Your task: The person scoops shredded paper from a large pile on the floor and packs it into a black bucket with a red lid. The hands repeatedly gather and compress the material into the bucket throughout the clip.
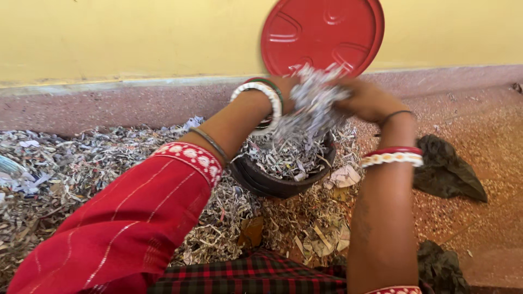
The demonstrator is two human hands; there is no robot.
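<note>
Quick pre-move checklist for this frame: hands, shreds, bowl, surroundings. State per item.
1. Both hands on the load: ok. Left hand and right hand press a clump of shredded paper between them.
2. Clump over the bowl: ok. It hangs above the dark round bowl.
3. Bowl capacity: not ok. Shreds already heap to its rim.
4. Bowl seated level: cannot tell. Its base is buried in the loose shred pile on the floor.
5. Red round lid out of the way: ok. It leans on the yellow wall behind the hands.
6. Grip firmness: cannot tell. Fingers are blurred and hidden in shreds.
</note>
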